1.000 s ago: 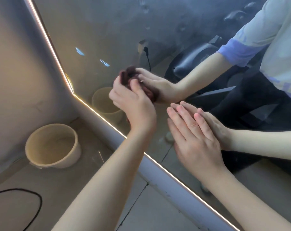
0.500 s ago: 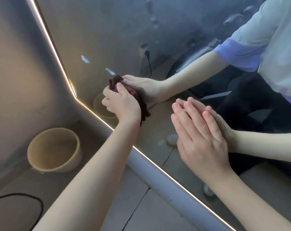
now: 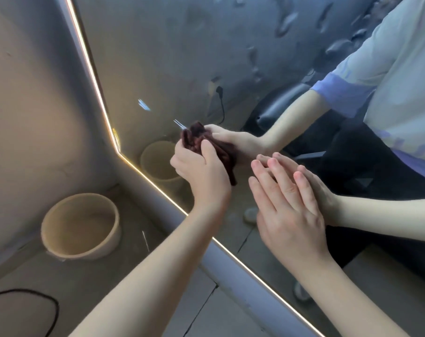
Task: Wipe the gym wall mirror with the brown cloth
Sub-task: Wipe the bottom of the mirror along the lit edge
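The wall mirror (image 3: pixel 172 57) fills the upper right, edged by a lit strip, with smears across its upper part. My left hand (image 3: pixel 201 171) grips the bunched brown cloth (image 3: pixel 197 139) and presses it on the glass near the mirror's lower left corner. My right hand (image 3: pixel 287 205) lies flat on the glass to the right, fingers straight and together. Both hands and the cloth are doubled by their reflections.
A cream bucket (image 3: pixel 81 226) stands on the concrete floor by the wall, left of the mirror's base. A black cable (image 3: pixel 48 302) loops on the floor at the lower left. A person's reflected body and dark gym equipment show in the glass.
My left hand has slid the cloth leftward along the glass toward the mirror's lower left corner. My right hand has stayed flat on the glass.
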`<state>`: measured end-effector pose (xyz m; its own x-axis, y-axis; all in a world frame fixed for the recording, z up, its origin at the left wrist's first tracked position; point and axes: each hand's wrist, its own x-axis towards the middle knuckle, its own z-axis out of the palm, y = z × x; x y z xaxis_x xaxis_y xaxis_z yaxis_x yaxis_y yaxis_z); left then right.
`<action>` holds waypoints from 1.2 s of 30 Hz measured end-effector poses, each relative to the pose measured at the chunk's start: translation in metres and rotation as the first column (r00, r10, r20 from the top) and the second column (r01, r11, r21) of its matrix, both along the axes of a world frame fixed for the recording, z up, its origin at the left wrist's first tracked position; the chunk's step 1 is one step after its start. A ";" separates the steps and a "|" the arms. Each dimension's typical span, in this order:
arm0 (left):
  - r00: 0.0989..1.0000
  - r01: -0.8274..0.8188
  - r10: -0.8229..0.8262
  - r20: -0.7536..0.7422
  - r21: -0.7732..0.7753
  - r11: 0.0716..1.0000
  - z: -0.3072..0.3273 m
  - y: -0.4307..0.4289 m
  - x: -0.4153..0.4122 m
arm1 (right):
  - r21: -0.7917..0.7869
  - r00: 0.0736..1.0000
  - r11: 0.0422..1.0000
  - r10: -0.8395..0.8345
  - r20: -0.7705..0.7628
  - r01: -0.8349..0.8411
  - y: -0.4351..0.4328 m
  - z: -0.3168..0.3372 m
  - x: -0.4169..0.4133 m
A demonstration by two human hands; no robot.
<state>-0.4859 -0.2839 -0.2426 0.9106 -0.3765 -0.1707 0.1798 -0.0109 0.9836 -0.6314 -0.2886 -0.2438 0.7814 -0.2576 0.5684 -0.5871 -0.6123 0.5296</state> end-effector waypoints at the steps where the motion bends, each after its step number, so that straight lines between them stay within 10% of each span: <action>1: 0.998 0.017 -0.016 0.061 -0.010 1.000 0.000 0.003 -0.007 | 0.001 1.000 1.000 -0.006 -0.001 0.006 0.001 0.000 0.001; 36: 0.995 -0.051 0.044 0.090 0.069 0.996 -0.038 -0.017 0.077 | -0.012 0.998 0.998 0.056 0.028 -0.056 -0.013 -0.017 0.065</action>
